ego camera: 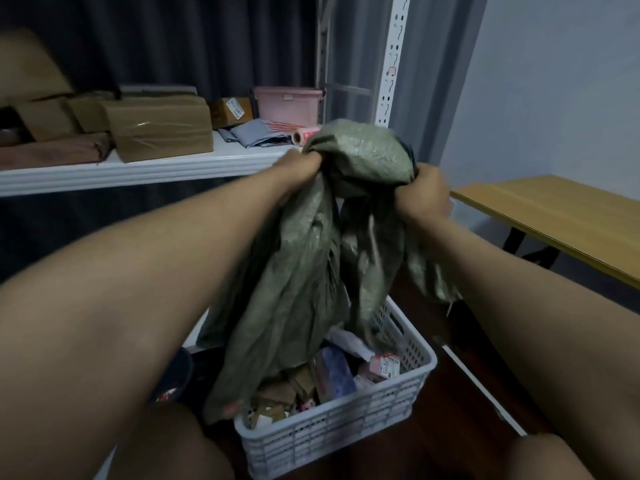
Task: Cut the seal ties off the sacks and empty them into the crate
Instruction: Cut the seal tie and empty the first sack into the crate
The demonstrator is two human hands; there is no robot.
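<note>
Dim storeroom — both hands [301,161] [424,192] gripping green sack [304,271], over white crate [346,434]

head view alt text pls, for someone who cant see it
Both hands, left and right, grip a limp green sack upended over a white crate full of small parcels, beside a shelf of brown packages.

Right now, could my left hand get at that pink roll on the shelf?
Probably not yet: the left hand grips the green sack over the crate. The pink roll lies close behind it, nothing between, once it lets go.
</note>
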